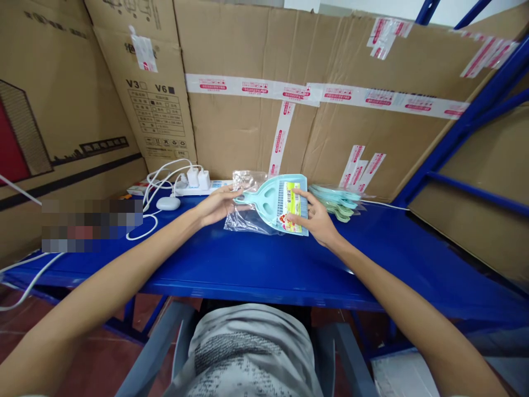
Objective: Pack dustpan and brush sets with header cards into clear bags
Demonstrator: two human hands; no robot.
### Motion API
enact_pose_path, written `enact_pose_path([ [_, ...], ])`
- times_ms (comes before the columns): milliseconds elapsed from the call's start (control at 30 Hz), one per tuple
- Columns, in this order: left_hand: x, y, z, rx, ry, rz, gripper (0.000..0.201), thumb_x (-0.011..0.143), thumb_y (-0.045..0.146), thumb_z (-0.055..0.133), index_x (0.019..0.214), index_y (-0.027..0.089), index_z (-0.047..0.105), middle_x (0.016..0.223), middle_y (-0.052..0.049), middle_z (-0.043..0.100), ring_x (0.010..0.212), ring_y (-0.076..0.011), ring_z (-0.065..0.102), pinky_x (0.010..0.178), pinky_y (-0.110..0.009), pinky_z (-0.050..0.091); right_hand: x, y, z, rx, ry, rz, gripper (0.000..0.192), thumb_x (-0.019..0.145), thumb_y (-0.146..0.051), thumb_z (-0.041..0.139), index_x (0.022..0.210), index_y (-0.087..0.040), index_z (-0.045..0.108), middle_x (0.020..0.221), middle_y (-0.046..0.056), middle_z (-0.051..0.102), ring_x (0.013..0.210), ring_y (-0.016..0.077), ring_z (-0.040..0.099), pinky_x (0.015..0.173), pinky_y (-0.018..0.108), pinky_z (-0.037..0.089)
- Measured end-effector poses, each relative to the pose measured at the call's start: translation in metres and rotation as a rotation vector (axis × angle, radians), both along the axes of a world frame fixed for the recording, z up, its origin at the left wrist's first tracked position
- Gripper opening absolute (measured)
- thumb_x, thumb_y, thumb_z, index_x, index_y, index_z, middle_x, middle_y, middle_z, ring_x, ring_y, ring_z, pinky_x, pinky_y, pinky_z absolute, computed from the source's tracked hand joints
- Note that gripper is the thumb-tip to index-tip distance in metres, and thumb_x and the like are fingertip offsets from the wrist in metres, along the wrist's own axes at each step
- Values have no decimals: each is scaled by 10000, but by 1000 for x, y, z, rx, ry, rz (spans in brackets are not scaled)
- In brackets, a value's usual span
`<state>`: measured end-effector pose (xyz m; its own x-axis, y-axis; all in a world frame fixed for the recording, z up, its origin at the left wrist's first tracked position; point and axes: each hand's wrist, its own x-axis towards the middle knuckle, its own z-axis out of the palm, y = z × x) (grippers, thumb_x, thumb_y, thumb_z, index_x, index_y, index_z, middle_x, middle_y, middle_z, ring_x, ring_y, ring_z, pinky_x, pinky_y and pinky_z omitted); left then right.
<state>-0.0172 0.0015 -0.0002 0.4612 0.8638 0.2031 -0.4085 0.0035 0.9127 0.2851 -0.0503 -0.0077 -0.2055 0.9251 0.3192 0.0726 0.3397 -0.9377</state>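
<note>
Grey shirt at the near edge, a pale blue dustpan held out in two hands

Nearest is the person's patterned grey shirt (252, 353), between the armrests of a grey chair (151, 350). Beyond it runs the bare front of the blue desk (248, 270).

Over the desk's middle is the dustpan (268, 199), handle to the left, wide end to the right; whether it rests on the surface, I cannot tell. A bright label (294, 207) already lies on its face. The pan looks unwrapped, so I judge this piece unfinished beside the bagged ones, though how much is left does not show.

The left hand (219, 205) is closed lightly on the handle, thumb above, fingers partly hidden beneath. The right hand (320, 220) pinches the wide end, thumb on the label.

A clear plastic bag (243, 223) lies behind and under the pan. To the right, just past the right hand, are plastic-wrapped blue and green pieces (336, 197). Farther back stand a white power strip (221, 184) and the taped cardboard wall (248, 127).
</note>
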Motion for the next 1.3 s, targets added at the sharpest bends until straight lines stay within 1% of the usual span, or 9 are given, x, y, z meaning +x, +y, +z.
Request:
enact_pose_path([
  [100,1,1,-1,-12,6,24,28,982,164,660,1002,147,672,988,-72,757,956,-247,795,1023,-495,624,-3,-5,3,108,6,-55,925,727,-446,933,1531,-297,499,1404,101,687,1212,304,706,1022,468,630],
  [300,-4,3,-2,81,215,-9,319,984,416,717,1178,175,640,1100,-131,776,817,-283,818,648,-319,618,4,-13,11,266,-154,-95,875,811,-453,882,1577,-328,477,1550,80,587,1317,330,643,1115,505,575],
  [767,-6,-2,3,77,149,-204,441,1096,369,485,1460,127,541,1188,-221,747,936,-357,815,642,-377,683,-1,-5,3,302,-84,-3,856,792,-413,895,1552,-330,509,1575,70,554,1364,349,599,1130,564,567],
  [833,-7,-1,3,53,84,-235,420,1077,296,486,1450,115,556,1198,-223,745,973,-372,808,676,-404,694,1,-4,6,265,-82,0,878,785,-425,894,1563,-337,498,1512,78,603,1274,344,650,1021,541,642],
  [900,-5,-1,1,22,60,-229,396,1044,220,511,1413,94,583,1177,-225,754,959,-364,811,675,-393,695,3,-5,8,178,-105,11,908,784,-437,891,1585,-358,471,1381,85,674,1011,299,730,736,465,713],
  [967,-1,0,-3,-20,56,-188,355,1034,175,511,1359,71,608,1123,-229,770,902,-333,820,655,-357,688,3,-6,9,76,-135,19,910,791,-448,884,1593,-371,461,1229,78,718,706,208,688,434,338,614],
  [1067,7,0,-9,-94,55,-112,294,1041,141,481,1271,40,633,1060,-241,783,853,-306,826,660,-316,677,1,-5,8,-16,-133,19,857,843,-491,831,1603,-370,453,1079,58,731,498,112,542,282,229,394],
  [1167,12,-1,-12,-138,63,-50,270,1030,104,468,1222,26,640,1047,-250,786,873,-325,826,689,-322,676,2,1,6,-28,-42,-35,784,924,-533,732,1622,-373,413,1054,46,735,577,137,604,376,237,470],
  [1300,15,-4,-10,-150,52,-35,279,1030,89,459,1235,17,633,1038,-257,786,882,-337,826,669,-310,668,7,12,6,-87,122,-270,732,978,-520,661,1628,-350,371,1142,57,750,968,232,732,751,345,644],
])
